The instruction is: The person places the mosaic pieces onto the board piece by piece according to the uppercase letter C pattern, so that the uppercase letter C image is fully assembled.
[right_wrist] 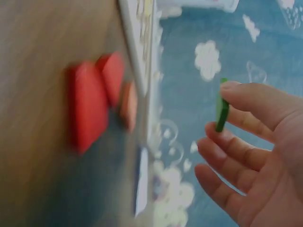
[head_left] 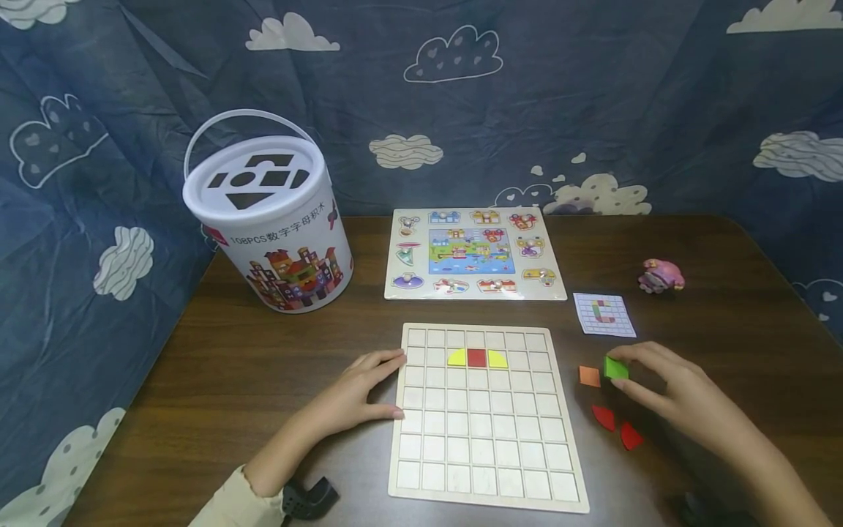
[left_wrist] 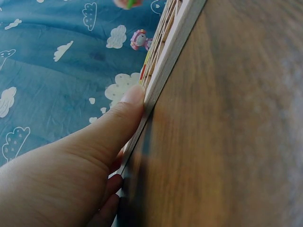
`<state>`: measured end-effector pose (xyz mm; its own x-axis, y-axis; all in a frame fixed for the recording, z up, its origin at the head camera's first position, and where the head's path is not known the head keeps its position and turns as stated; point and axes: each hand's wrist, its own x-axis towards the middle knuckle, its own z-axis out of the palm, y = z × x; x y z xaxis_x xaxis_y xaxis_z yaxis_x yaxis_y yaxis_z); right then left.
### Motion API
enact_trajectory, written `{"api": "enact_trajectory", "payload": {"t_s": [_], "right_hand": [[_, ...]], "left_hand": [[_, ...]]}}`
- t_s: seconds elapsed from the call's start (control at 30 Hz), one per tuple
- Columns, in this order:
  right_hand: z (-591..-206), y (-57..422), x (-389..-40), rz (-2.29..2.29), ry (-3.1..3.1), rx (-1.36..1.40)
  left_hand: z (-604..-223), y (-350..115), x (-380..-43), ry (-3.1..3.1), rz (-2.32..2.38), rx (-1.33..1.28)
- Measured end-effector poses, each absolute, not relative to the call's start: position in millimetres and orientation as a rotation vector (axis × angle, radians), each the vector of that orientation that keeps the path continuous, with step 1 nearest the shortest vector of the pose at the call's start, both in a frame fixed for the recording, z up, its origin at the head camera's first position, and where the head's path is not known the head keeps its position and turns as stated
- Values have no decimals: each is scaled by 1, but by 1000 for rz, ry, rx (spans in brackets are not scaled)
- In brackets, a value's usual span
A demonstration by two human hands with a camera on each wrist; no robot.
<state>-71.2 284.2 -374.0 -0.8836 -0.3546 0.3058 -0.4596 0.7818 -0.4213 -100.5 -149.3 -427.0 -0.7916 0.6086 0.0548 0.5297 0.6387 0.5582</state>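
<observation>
My left hand [head_left: 358,391] rests at the left edge of a wooden grid board [head_left: 487,509], thumb and fingertips touching its side. In the second row of the grid, a red square tile [head_left: 476,358] sits between two yellow quarter-round tiles, one of them the right yellow tile [head_left: 497,359]. Right of the board, my right hand [head_left: 678,391] pinches a green square tile [right_wrist: 221,106] between thumb and fingertips, held up off the table in the right wrist view. Close by lie an orange square tile [head_left: 589,376] and two red quarter-round tiles [head_left: 603,418].
Behind the board lies a knobbed picture puzzle [head_left: 408,252]. A small pattern card [head_left: 604,315] showing a colored shape lies at the right, with a pink figurine [head_left: 661,276] beyond it. A white lidded bucket [head_left: 283,241] stands at the back left, before a cloud-print cloth [head_left: 369,110].
</observation>
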Motion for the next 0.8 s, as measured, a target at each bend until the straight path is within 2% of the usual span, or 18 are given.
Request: {"api": "enact_trajectory", "payload": {"t_s": [0.43,0.8], "right_hand": [[-347,209,-96,848,-2598,893],[-362,148,-109,1123,-2569,924]], "left_hand": [[-427,-149,-102,2725,838,956],[-426,-149,-102,2731,831,953]]}}
